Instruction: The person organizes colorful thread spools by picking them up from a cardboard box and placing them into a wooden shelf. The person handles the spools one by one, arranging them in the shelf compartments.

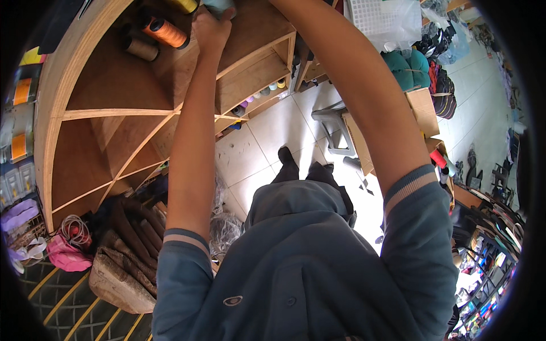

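At the top edge, my left hand (211,27) reaches into a wooden shelf unit (119,85). Its fingers are closed around a pale blue-grey spool of thread (218,5), which the frame's edge partly cuts off. Left of that hand lie an orange spool of thread (165,32), a dull brown one (142,49) and part of a yellow one (185,4). My right arm stretches up past the top edge, so the right hand is out of the picture.
Lower cubbies hold small coloured spools (265,91). A grey stool (331,128) and cardboard boxes (422,111) stand to the right on the tiled floor (250,150). Brown folded material (128,256) and a pink cloth (68,253) lie at lower left. Clear plastic wrap (226,230) sits beside me.
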`<act>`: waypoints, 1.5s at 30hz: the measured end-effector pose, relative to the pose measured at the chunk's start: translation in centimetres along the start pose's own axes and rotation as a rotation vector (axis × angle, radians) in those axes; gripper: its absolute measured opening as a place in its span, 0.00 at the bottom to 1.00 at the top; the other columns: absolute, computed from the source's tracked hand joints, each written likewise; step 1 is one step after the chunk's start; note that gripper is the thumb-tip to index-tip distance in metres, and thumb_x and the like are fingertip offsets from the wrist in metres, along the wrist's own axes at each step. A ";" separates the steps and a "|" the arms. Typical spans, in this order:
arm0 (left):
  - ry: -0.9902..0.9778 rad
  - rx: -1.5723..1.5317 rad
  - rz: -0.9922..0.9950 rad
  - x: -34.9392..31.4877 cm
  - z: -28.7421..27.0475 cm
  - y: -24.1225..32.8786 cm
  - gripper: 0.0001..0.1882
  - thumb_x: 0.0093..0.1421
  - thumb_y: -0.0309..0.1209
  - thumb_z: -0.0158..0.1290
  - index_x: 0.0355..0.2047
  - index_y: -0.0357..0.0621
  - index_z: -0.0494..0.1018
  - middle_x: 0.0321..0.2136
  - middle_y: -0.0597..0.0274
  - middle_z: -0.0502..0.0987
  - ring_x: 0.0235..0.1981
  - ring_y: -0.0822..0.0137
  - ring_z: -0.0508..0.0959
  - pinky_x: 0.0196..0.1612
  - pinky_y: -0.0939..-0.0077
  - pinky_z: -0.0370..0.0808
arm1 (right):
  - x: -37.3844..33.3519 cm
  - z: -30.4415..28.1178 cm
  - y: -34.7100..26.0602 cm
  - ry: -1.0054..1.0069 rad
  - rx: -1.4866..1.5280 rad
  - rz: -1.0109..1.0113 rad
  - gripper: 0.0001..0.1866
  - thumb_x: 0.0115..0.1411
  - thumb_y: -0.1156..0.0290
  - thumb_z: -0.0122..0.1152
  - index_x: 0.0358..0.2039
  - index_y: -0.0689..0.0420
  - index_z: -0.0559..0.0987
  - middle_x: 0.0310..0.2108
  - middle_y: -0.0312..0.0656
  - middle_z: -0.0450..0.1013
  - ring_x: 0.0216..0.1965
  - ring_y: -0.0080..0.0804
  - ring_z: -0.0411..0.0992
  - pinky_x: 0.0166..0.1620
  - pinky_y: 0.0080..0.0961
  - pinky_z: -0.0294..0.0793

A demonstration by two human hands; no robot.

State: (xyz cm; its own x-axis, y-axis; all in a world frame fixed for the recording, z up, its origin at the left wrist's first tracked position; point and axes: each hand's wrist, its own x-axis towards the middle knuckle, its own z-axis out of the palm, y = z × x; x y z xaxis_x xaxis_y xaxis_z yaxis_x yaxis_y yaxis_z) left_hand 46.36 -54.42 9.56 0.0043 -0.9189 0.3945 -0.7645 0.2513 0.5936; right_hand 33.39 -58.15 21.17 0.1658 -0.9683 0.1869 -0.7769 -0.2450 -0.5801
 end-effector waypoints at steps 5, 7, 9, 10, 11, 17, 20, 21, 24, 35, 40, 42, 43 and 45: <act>-0.176 -0.066 -0.159 0.2 -1.5 2.1 0.31 0.50 0.46 0.63 0.43 0.30 0.71 0.27 0.52 0.81 0.23 0.65 0.82 0.34 0.72 0.78 | -0.3 1.4 1.8 -0.058 -0.130 -0.092 0.51 0.47 0.41 0.64 0.63 0.63 0.59 0.61 0.56 0.61 0.63 0.50 0.58 0.64 0.34 0.57; -0.101 -0.099 -0.101 -0.8 -2.0 1.9 0.32 0.50 0.46 0.62 0.46 0.30 0.70 0.30 0.51 0.81 0.23 0.65 0.82 0.34 0.73 0.78 | -0.3 2.4 1.7 -0.018 -0.088 -0.069 0.50 0.46 0.49 0.67 0.63 0.63 0.57 0.61 0.56 0.60 0.63 0.50 0.58 0.64 0.35 0.58; 0.097 -0.089 0.077 -1.3 -1.5 -0.9 0.31 0.51 0.44 0.61 0.49 0.34 0.71 0.36 0.52 0.81 0.24 0.65 0.82 0.35 0.73 0.77 | -0.5 2.0 0.4 -0.078 -0.073 -0.076 0.49 0.46 0.51 0.67 0.63 0.63 0.58 0.61 0.58 0.59 0.62 0.50 0.58 0.63 0.36 0.58; 0.120 -0.144 0.035 -1.7 -1.8 -0.6 0.28 0.50 0.41 0.62 0.47 0.35 0.72 0.36 0.52 0.80 0.28 0.61 0.82 0.37 0.71 0.77 | -0.5 1.6 0.6 -0.103 -0.072 -0.062 0.48 0.46 0.52 0.67 0.62 0.64 0.58 0.61 0.58 0.59 0.62 0.50 0.58 0.63 0.36 0.58; 0.142 -0.198 -0.003 -2.9 -2.7 0.3 0.25 0.50 0.39 0.62 0.45 0.36 0.73 0.36 0.52 0.80 0.32 0.57 0.81 0.39 0.68 0.76 | -0.4 2.2 1.8 -0.009 -0.044 -0.082 0.45 0.48 0.55 0.67 0.62 0.62 0.59 0.60 0.59 0.60 0.61 0.53 0.59 0.62 0.38 0.60; 0.291 -0.246 -0.077 -7.8 -8.2 1.2 0.12 0.52 0.25 0.56 0.38 0.35 0.76 0.28 0.56 0.81 0.24 0.66 0.80 0.32 0.72 0.76 | -1.3 1.7 1.5 0.055 -0.059 0.008 0.42 0.47 0.56 0.68 0.61 0.55 0.63 0.57 0.58 0.63 0.58 0.56 0.62 0.59 0.40 0.64; 0.343 -0.243 -0.089 -8.2 -8.8 -0.6 0.11 0.52 0.24 0.55 0.37 0.35 0.75 0.27 0.56 0.80 0.24 0.67 0.79 0.32 0.72 0.76 | -1.9 1.0 0.9 0.041 -0.033 0.020 0.37 0.47 0.55 0.68 0.57 0.52 0.67 0.53 0.58 0.66 0.55 0.55 0.66 0.56 0.41 0.66; 0.363 -0.245 -0.089 -8.3 -8.9 -1.2 0.11 0.52 0.23 0.55 0.37 0.35 0.75 0.27 0.56 0.80 0.24 0.67 0.79 0.32 0.73 0.76 | -2.1 0.7 0.5 0.037 -0.029 0.017 0.37 0.47 0.55 0.68 0.56 0.52 0.67 0.52 0.58 0.67 0.54 0.55 0.66 0.56 0.41 0.67; 0.406 -0.273 -0.086 -8.2 -9.2 -1.8 0.11 0.52 0.23 0.55 0.37 0.35 0.75 0.27 0.57 0.80 0.24 0.67 0.79 0.32 0.73 0.76 | -2.6 0.1 -0.3 0.017 -0.022 0.031 0.36 0.46 0.55 0.70 0.54 0.52 0.69 0.49 0.58 0.69 0.52 0.55 0.68 0.54 0.43 0.68; 0.371 -0.349 -0.056 -8.9 -7.5 0.0 0.10 0.52 0.24 0.57 0.35 0.37 0.75 0.26 0.57 0.79 0.20 0.70 0.76 0.27 0.74 0.73 | -2.9 0.7 0.0 0.034 -0.007 -0.030 0.31 0.50 0.55 0.66 0.53 0.50 0.70 0.47 0.59 0.70 0.52 0.54 0.68 0.55 0.43 0.67; 0.057 -0.908 -0.419 -7.4 -5.8 3.3 0.25 0.56 0.33 0.61 0.51 0.35 0.67 0.43 0.54 0.76 0.36 0.68 0.78 0.32 0.77 0.75 | -3.8 0.5 1.9 0.048 0.679 0.233 0.26 0.62 0.55 0.50 0.52 0.63 0.69 0.40 0.52 0.74 0.37 0.42 0.75 0.35 0.36 0.77; 0.030 -1.019 -0.263 -6.0 -5.1 4.0 0.30 0.56 0.37 0.61 0.53 0.34 0.63 0.48 0.53 0.72 0.40 0.65 0.77 0.34 0.76 0.75 | -4.7 2.2 2.6 0.033 1.105 0.371 0.26 0.65 0.55 0.45 0.51 0.65 0.70 0.36 0.49 0.75 0.30 0.39 0.76 0.28 0.33 0.79; 0.007 -1.076 -0.178 -5.1 -4.4 4.2 0.32 0.57 0.39 0.61 0.54 0.33 0.61 0.50 0.52 0.70 0.42 0.63 0.76 0.36 0.75 0.76 | -5.3 3.6 2.8 0.029 1.298 0.427 0.25 0.65 0.55 0.44 0.50 0.64 0.70 0.34 0.48 0.75 0.28 0.38 0.76 0.26 0.32 0.79; 0.128 -0.972 -0.069 -3.6 -2.7 3.3 0.30 0.57 0.42 0.61 0.51 0.33 0.64 0.47 0.53 0.73 0.41 0.62 0.77 0.37 0.73 0.76 | -5.9 5.3 4.0 -0.058 1.436 0.524 0.25 0.64 0.53 0.46 0.50 0.61 0.71 0.37 0.48 0.74 0.32 0.40 0.75 0.31 0.33 0.76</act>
State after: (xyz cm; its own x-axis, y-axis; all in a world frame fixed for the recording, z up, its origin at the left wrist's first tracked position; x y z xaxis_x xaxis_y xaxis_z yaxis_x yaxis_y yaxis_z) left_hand 45.61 -49.44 11.98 0.1428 -0.9154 0.3762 0.1035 0.3919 0.9142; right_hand 32.54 -53.72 13.52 0.1175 -0.9505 -0.2878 0.4671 0.3086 -0.8286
